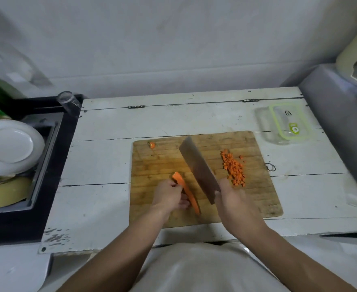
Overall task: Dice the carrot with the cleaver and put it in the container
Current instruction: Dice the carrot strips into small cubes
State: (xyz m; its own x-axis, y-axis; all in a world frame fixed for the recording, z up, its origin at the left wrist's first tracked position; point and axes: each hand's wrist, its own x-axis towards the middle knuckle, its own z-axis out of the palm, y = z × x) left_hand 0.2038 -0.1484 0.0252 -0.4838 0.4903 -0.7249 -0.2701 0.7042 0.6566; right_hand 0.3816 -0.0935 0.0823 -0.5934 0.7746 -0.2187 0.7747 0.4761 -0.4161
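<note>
plate: white plate (9, 147) far left, tilted in a dark rack (47, 165), a yellowish bowl (7, 192) below it
glass: clear tumbler (68, 101) on the rack's back corner, tipped on its side or leaning, can't tell which
table: white painted plank table (101, 165), paint chipped at the near left corner
board: wooden cutting board (152, 165) mid table
carrot end: small orange stub (152, 145) near the board's far left corner, apart from everything else
left hand: left hand (169, 196) on the board's near part, fingers curled down onto the carrot strip, pinning it
carrot strip: long flat carrot strip (187, 191) lying on the board, running from far-left to near-right, just left of the blade, partly under the fingers
cleaver: cleaver (198, 167) blade raised at a slant above the board, tip pointing away and left, between strip and dice pile; contact with board not clear
right hand: right hand (234, 199) wrapped round the cleaver handle, handle itself hidden by the fist
diced carrot: pile of small orange cubes (234, 168) on the board's right half, just right of the blade, a few strays beside it
ring: small dark wire loop (270, 167) on the table just off the board's right edge
container: clear container (287, 126) with green-rimmed lid, on the table beyond the board's far right corner, well apart from the dice
right edge: grey box-like thing (337, 114), blurred
</note>
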